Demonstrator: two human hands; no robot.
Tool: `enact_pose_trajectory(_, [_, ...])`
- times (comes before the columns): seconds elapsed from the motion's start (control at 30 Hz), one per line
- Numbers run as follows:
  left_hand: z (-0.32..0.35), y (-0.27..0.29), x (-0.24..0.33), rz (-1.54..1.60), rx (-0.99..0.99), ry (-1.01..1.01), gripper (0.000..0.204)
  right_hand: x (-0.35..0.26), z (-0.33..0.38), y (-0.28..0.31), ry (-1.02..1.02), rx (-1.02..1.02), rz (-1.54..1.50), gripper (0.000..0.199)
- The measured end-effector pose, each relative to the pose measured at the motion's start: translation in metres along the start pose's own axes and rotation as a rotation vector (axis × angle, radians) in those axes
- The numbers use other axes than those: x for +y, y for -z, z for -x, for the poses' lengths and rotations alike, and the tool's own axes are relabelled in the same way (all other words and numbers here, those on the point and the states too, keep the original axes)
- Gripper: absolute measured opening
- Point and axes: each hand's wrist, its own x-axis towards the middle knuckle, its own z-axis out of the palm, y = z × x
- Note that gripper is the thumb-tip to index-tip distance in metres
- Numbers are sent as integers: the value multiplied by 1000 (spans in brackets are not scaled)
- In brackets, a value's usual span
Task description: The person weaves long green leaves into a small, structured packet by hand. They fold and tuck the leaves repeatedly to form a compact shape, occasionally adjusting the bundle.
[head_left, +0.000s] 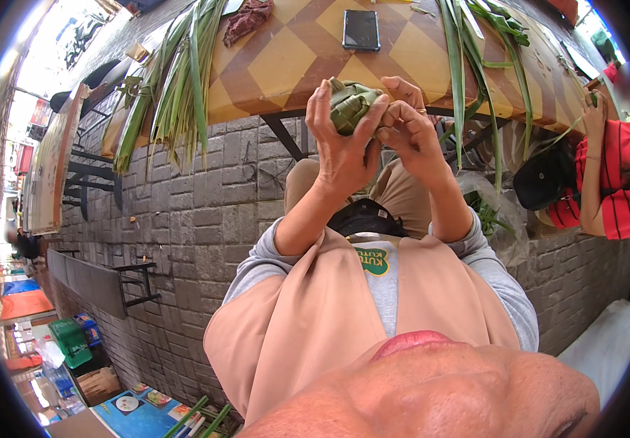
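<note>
My left hand [340, 139] is raised near the table's front edge, its fingers and thumb around a green woven palm-leaf pouch [351, 106]. The pouch is small and rounded, with flat strips crossing over each other. My right hand [411, 128] is at the pouch's right side, thumb and fingers pinched together. Whatever is between those fingertips is too small and hidden to name. Both hands are above my lap, close to each other.
On the patterned table [285, 62] are a dark phone [361, 31], a maroon cloth [248, 20] and long palm leaves [176, 87] at left. More leaves [468, 73] hang over the edge at right. Another person in a red striped top [617, 175] sits at far right. A bench [89, 281] stands at left.
</note>
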Motion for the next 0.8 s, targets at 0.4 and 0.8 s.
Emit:
enact_pose_trajectory(0.4, [-4, -4, -13, -94, 102, -84, 58, 7, 3, -10, 142, 7, 72, 16])
enact_pose_trajectory(0.8, [-11, 1, -19, 1429, -120, 578, 62, -12, 1, 3, 106, 108, 197, 66])
